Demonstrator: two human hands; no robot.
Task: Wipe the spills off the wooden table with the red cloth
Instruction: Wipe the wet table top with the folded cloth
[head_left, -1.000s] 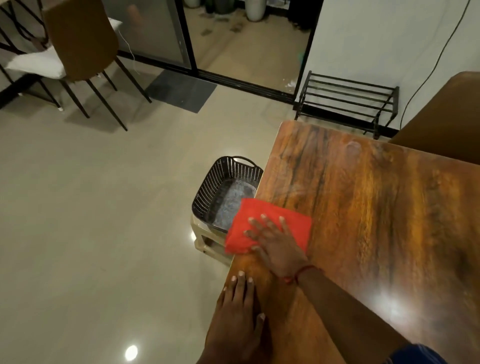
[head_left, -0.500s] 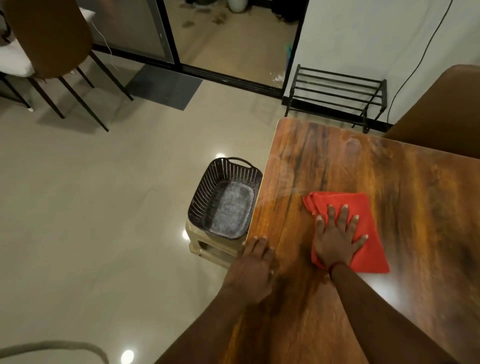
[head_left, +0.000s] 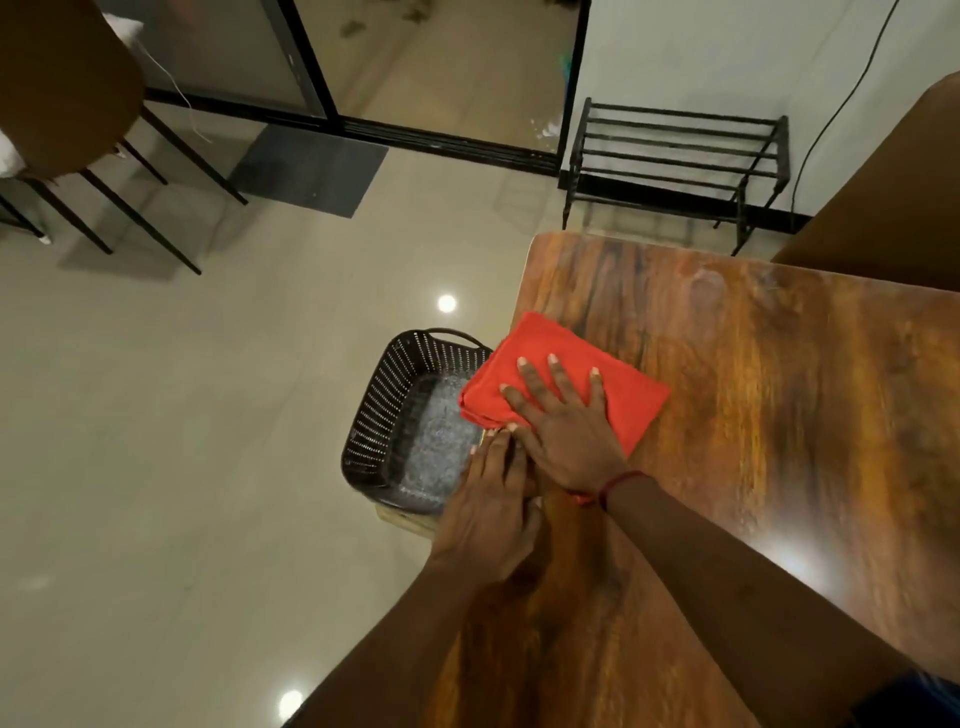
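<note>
A folded red cloth (head_left: 618, 374) lies at the left edge of the wooden table (head_left: 779, 415), one corner hanging past the edge. My right hand (head_left: 563, 423) presses flat on the cloth with fingers spread. My left hand (head_left: 491, 512) rests palm down on the table's left edge, just below the cloth, its fingertips touching my right hand. A faint pale smear (head_left: 706, 286) shows on the wood near the far edge.
A dark perforated basket (head_left: 384, 410) sits on a low stool on the floor, right beside the table's left edge and under the cloth's corner. A black metal rack (head_left: 675, 156) stands by the wall beyond the table. A chair (head_left: 78, 104) stands far left.
My right hand has slid the cloth left from the table's middle to the left edge, over the basket. My left hand stays on the table edge, now touching the right hand.
</note>
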